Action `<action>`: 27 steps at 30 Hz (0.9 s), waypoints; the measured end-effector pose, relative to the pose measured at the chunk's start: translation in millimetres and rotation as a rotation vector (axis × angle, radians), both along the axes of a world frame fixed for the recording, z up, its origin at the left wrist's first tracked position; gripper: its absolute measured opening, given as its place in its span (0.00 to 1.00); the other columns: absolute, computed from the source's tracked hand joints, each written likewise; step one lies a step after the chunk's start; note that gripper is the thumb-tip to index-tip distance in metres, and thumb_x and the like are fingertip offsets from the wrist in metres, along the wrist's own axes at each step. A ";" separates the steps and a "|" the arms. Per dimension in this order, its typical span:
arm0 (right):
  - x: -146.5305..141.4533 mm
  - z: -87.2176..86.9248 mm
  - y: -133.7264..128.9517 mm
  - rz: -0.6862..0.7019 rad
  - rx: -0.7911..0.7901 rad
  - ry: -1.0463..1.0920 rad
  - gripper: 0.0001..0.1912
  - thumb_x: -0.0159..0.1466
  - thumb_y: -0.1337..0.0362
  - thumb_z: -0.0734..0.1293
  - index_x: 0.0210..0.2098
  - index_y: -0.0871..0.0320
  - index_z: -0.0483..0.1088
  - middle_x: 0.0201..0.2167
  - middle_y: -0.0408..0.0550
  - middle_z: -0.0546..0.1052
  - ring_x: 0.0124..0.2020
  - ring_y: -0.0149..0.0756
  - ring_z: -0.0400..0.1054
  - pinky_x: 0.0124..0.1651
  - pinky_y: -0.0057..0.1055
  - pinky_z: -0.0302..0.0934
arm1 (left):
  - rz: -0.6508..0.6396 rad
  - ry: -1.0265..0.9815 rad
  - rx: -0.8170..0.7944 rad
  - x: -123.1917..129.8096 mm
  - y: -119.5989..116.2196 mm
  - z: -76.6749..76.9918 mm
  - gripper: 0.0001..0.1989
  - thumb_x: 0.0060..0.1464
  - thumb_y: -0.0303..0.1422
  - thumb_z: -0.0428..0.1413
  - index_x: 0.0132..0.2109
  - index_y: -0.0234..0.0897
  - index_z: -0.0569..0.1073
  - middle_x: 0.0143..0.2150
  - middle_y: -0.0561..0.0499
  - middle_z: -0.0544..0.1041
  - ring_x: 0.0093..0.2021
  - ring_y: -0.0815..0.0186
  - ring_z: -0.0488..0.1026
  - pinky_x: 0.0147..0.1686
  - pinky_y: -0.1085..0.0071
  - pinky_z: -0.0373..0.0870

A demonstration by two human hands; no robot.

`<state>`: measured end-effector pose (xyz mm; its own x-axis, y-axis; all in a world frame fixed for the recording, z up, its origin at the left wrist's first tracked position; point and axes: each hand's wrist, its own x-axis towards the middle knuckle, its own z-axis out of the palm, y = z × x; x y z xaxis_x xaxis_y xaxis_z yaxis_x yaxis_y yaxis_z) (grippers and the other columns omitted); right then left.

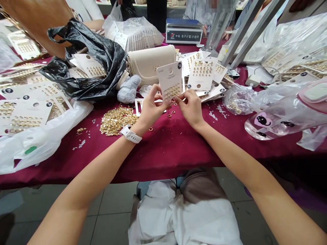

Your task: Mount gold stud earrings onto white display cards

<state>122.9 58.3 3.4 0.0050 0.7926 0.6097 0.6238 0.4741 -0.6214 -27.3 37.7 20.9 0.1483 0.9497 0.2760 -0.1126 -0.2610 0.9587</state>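
Note:
My left hand, with a white wristband watch on its wrist, holds a white earring card upright by its lower edge. Gold studs sit in rows on the card's lower part. My right hand pinches at the card's lower right corner, and anything small between its fingertips is hidden. Just below, several small gold hoops lie on the burgundy tablecloth. A heap of loose gold earrings lies left of my left hand.
Filled earring cards lie in overlapping piles around my hands. A black plastic bag, cream handbag and grey plush toy stand behind them. A digital scale sits further back, near a co-worker's hands. Clear plastic bags cover the right side.

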 end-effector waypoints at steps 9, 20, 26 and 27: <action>4.5 5.3 -6.6 0.096 -0.085 0.013 0.07 0.65 0.69 0.61 0.30 0.54 0.63 0.25 0.40 0.71 0.27 0.31 0.66 0.36 0.32 0.60 | 0.074 -0.028 -0.044 -5.7 13.1 -5.2 0.20 0.42 0.30 0.65 0.37 0.40 0.61 0.35 0.53 0.73 0.35 0.67 0.76 0.35 0.70 0.77; 2.4 5.1 -9.0 0.140 -0.059 -0.026 0.05 0.59 0.72 0.63 0.31 0.55 0.67 0.31 0.43 0.76 0.32 0.33 0.70 0.40 0.33 0.65 | 0.071 -0.019 -0.102 -2.3 12.6 -6.7 0.20 0.41 0.27 0.63 0.37 0.40 0.60 0.34 0.52 0.74 0.35 0.67 0.74 0.33 0.69 0.77; 0.1 2.8 -7.3 0.125 -0.099 -0.015 0.06 0.59 0.73 0.63 0.33 0.56 0.65 0.30 0.43 0.76 0.32 0.33 0.70 0.40 0.34 0.64 | 0.098 -0.008 -0.140 -0.2 10.5 -5.8 0.18 0.42 0.24 0.61 0.37 0.39 0.60 0.32 0.52 0.74 0.33 0.68 0.74 0.31 0.71 0.76; -0.3 1.9 -6.7 0.122 -0.104 -0.011 0.06 0.59 0.73 0.63 0.32 0.55 0.64 0.30 0.43 0.75 0.32 0.33 0.69 0.39 0.34 0.63 | 0.099 -0.013 -0.150 0.5 10.3 -6.3 0.18 0.43 0.23 0.60 0.36 0.38 0.60 0.32 0.52 0.74 0.32 0.68 0.74 0.31 0.71 0.76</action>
